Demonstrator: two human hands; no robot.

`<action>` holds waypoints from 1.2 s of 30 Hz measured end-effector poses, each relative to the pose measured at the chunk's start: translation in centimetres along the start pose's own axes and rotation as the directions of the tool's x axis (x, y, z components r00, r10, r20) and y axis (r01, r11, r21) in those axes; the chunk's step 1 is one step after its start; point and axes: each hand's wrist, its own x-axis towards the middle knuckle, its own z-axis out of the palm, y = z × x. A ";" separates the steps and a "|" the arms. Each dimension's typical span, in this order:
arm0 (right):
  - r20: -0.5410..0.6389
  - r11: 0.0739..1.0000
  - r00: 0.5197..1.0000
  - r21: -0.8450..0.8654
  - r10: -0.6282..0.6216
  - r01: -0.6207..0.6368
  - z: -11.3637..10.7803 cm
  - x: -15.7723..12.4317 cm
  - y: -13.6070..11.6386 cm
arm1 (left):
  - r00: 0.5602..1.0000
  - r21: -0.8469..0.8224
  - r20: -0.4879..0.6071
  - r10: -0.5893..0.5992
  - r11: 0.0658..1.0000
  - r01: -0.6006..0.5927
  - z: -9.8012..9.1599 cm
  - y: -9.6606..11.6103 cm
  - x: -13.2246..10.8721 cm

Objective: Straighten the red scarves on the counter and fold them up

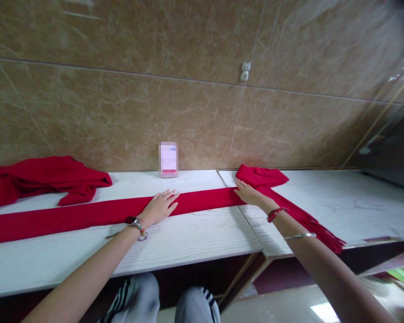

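A red scarf (202, 201) lies as a long flat band across the white tabletop, running out of view at the left. My left hand (159, 207) rests palm down on the band with its fingers spread. Further right, my right hand (248, 193) lies on the scarf with its fingers stretched out. Just behind it, a folded red cloth portion (262, 176) sits on the table; whether it belongs to the same scarf I cannot tell. A fringed end (323, 233) slants toward the front edge, partly behind my right forearm.
At the back left is a crumpled heap of red cloth (50, 177). A phone (168, 159) leans upright against the brown tiled wall, its screen blurred. The white tables (202, 233) meet at a seam near my right hand. A small white cat-shaped hook (245, 72) is on the wall.
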 end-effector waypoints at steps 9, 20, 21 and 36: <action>0.039 0.907 0.993 0.412 -0.113 0.087 -2.3 1.3 -8.0 | 0.977 -0.042 0.020 0.213 0.976 -0.212 -0.2 0.3 -1.1; 0.000 0.888 0.984 0.432 -0.178 0.161 -6.1 3.7 -11.3 | 0.968 -0.066 -0.078 0.240 0.967 -0.245 -1.3 0.8 -1.5; -0.031 0.864 0.977 0.460 -0.212 0.202 -6.7 4.0 -12.3 | 0.963 -0.067 -0.103 0.249 0.964 -0.257 -1.5 0.9 -1.6; -0.267 0.786 0.935 0.514 -0.234 0.343 -6.1 2.9 -14.1 | 0.927 -0.001 -0.174 0.332 0.941 -0.338 -2.0 0.5 -1.6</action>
